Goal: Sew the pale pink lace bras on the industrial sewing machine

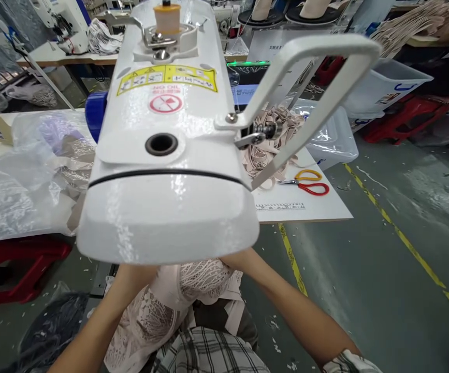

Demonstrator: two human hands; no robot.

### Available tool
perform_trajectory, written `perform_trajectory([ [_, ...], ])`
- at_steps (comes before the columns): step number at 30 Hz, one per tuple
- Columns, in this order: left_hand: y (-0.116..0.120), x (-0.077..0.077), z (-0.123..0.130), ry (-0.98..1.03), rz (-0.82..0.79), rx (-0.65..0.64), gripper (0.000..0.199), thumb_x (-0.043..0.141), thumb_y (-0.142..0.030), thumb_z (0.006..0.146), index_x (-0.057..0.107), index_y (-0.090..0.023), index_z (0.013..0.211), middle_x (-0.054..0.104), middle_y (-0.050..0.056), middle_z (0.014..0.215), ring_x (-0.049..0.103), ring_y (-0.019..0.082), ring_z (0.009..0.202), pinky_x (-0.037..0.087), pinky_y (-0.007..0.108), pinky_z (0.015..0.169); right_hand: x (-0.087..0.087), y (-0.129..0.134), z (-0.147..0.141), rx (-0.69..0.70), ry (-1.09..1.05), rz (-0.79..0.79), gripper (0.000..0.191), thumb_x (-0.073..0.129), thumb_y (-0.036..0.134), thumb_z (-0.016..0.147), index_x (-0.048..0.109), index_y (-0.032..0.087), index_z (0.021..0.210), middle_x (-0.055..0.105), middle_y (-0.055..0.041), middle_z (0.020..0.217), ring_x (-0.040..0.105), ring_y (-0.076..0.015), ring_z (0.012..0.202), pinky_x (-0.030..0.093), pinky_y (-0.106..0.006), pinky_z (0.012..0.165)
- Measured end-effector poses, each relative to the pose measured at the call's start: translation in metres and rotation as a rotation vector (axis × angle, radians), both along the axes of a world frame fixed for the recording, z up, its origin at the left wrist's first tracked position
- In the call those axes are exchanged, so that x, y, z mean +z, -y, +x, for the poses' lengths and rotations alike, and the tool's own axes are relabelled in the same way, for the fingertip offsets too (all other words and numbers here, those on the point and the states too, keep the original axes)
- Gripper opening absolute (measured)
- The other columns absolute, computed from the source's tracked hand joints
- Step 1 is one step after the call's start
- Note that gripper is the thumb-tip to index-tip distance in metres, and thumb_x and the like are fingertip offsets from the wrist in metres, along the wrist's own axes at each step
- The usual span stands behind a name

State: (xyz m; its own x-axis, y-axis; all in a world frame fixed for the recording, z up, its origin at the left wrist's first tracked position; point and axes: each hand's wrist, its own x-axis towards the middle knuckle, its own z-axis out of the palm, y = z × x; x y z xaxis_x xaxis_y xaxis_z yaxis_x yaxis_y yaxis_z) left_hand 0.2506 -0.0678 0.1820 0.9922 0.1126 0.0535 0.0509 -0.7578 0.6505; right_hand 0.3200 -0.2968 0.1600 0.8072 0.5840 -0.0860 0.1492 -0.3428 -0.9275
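Note:
A white sewing machine head [170, 217] fills the middle of the head view and covers the fingers of both my hands. Only the back of my left hand [141, 274] shows below its lower edge, beside a beige lace bra [158, 311]. My right hand [240, 259] reaches under the machine from the other side, close to the lace cup. The bra hangs over my lap, with loose beige straps or bands. Whether either hand grips it is hidden.
Scissors [305, 182] with red and yellow handles lie on the table right of the machine, near a printed ruler [280, 206] and a heap of beige strips [271, 140]. Plastic bags [22, 176] cover the left side. A red stool [18, 269] stands below.

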Motion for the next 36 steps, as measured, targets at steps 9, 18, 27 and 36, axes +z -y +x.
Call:
perform_trajectory([
  [9,0.006,0.018,-0.003,-0.025,-0.006,-0.014,0.019,0.057,-0.033,0.082,0.06,-0.02,0.068,0.072,0.004,0.077,0.063,0.02,0.077,0.05,0.027,0.069,-0.081,0.013,-0.023,0.233,-0.403,0.292,0.08,0.077,0.064,0.067,0.056,0.019,0.129,0.062,-0.0135,0.127,0.058,-0.0322,0.116,0.049,-0.041,0.095],
  [18,0.007,0.023,-0.003,-0.159,-0.028,0.047,0.04,0.054,-0.033,0.083,0.036,-0.022,0.049,0.026,-0.006,0.04,0.034,0.011,0.048,0.026,0.023,0.048,-0.116,0.043,-0.053,0.222,-0.884,0.471,0.026,0.081,0.038,0.075,0.075,0.014,0.084,0.073,-0.0051,0.084,0.067,-0.0178,0.079,0.052,-0.032,0.082],
  [27,0.009,0.022,-0.004,-0.211,-0.002,0.072,0.044,0.05,-0.036,0.084,0.019,-0.022,0.056,0.02,-0.007,0.047,0.019,0.008,0.046,0.018,0.025,0.047,-0.112,0.062,-0.065,0.03,-0.895,0.543,0.032,0.077,0.046,0.079,0.071,0.015,0.077,0.07,-0.0026,0.072,0.064,-0.014,0.066,0.051,-0.028,0.072],
  [36,0.032,0.028,-0.046,0.372,0.155,-0.107,0.02,0.054,-0.019,0.09,0.056,-0.02,0.11,0.066,0.008,0.1,0.064,0.019,0.096,0.052,0.027,0.076,-0.05,0.087,-0.056,0.179,-0.477,0.389,0.046,0.057,0.058,0.091,0.067,0.017,0.072,0.063,-0.0017,0.067,0.057,-0.0149,0.06,0.048,-0.028,0.064],
])
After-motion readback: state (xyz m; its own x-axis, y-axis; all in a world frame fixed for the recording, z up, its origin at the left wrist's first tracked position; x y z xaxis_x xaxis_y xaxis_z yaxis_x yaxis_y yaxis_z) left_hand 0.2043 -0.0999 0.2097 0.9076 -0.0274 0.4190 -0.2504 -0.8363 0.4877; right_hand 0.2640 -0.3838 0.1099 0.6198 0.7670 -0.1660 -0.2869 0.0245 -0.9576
